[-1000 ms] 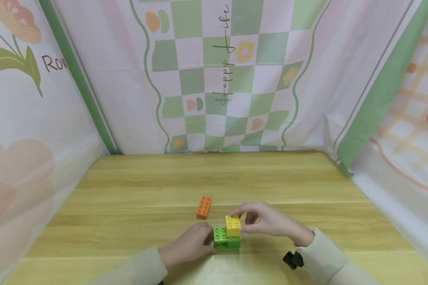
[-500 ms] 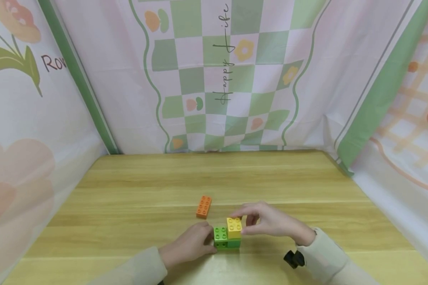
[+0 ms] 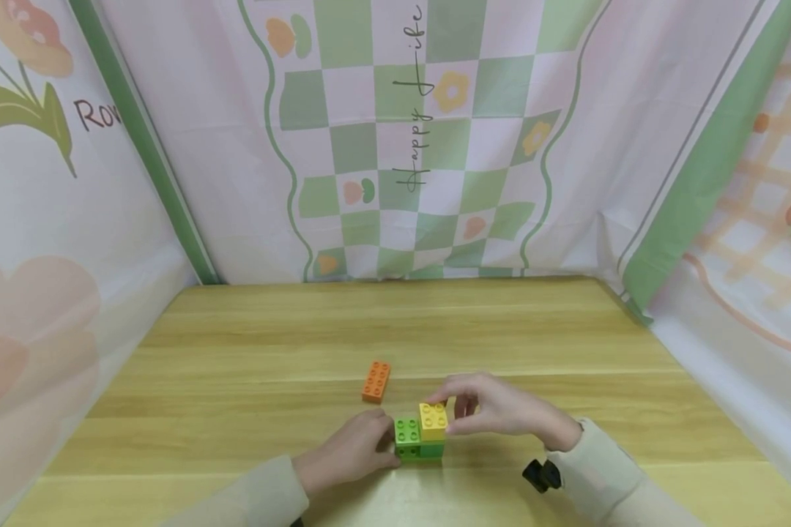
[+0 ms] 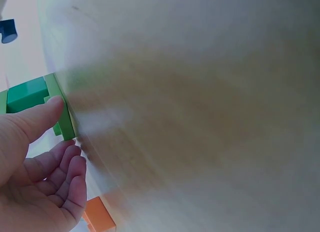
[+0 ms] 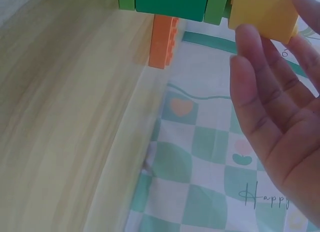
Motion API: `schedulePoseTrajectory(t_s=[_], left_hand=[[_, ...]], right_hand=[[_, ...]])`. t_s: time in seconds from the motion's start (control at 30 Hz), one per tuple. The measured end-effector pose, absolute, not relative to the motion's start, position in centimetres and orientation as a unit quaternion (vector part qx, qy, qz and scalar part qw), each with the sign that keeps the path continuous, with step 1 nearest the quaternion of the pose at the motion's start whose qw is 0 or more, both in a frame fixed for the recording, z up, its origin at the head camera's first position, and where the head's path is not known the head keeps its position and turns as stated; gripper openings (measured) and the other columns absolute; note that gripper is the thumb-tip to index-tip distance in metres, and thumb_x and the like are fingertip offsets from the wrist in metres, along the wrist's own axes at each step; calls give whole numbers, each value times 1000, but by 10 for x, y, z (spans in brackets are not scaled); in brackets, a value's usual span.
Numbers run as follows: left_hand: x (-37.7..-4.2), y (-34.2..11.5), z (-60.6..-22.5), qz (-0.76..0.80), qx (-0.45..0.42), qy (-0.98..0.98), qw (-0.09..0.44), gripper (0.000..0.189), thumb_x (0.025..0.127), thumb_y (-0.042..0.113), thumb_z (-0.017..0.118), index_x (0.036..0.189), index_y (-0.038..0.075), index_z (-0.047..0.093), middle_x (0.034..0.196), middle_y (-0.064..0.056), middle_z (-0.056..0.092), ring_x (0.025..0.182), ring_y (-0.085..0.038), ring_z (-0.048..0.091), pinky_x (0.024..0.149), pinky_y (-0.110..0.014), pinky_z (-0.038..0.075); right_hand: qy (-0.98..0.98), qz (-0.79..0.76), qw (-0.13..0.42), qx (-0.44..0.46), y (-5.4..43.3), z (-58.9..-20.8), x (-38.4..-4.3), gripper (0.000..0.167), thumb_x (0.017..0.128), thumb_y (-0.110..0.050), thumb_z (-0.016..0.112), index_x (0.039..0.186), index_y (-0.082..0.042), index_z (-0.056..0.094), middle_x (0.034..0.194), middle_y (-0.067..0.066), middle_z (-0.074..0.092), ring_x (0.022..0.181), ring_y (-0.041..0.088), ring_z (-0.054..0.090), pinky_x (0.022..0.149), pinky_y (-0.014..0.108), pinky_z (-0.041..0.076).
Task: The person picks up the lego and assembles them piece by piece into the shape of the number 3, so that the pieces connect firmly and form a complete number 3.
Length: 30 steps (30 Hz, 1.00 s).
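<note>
A small stack of toy building bricks stands near the front of the table. It has a light green bottom plate (image 4: pixel 61 111), a dark green brick (image 3: pixel 432 450) on its right half and a light green upper plate (image 3: pixel 406 432). A yellow brick (image 3: pixel 433 421) sits over the upper plate's right end; in the right wrist view, green studs show between them. My right hand (image 3: pixel 501 406) pinches the yellow brick between thumb and fingers. With thumb in front and fingers behind, my left hand (image 3: pixel 356 448) grips the stack's left end, its thumb on the bottom plate.
An orange brick (image 3: pixel 376 382) with several studs lies on the wooden table (image 3: pixel 270 337), behind the stack. Patterned cloth (image 3: pixel 428 146) hangs at the back and both sides. A black clip-like piece (image 3: pixel 542 476) is beside the right sleeve.
The yellow brick has shifted slightly right, in line with the upper plate's right end, with my right hand still pinching it. My left hand and the orange brick have stayed put.
</note>
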<state>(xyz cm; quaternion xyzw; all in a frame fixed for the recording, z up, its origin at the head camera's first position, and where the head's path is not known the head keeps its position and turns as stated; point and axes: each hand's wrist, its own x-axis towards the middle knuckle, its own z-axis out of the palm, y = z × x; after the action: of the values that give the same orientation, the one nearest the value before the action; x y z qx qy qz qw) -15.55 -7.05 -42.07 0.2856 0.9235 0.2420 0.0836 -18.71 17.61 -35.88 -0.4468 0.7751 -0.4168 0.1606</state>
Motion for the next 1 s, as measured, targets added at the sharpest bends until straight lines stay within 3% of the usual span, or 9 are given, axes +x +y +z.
schedulePoseTrajectory(t_s=[0.27,1.0], left_hand=[[-156,-71,-421,237,285,925,84,29,72,25,76,92,10,63,76,10,47,65,-3,44,60,-18,41],[-155,-69,-419,232,288,926,77,29,71,26,76,91,10,62,75,10,47,65,-3,43,59,-19,41]], right_hand=[[780,-407,164,-446,176,-357,-187,37,84,-21,68,117,-5,61,101,0,60,70,9,58,62,28,51],[799,-399,178,-412,176,-359,-187,39,83,-22,69,117,-6,60,109,2,59,76,11,59,68,30,50]])
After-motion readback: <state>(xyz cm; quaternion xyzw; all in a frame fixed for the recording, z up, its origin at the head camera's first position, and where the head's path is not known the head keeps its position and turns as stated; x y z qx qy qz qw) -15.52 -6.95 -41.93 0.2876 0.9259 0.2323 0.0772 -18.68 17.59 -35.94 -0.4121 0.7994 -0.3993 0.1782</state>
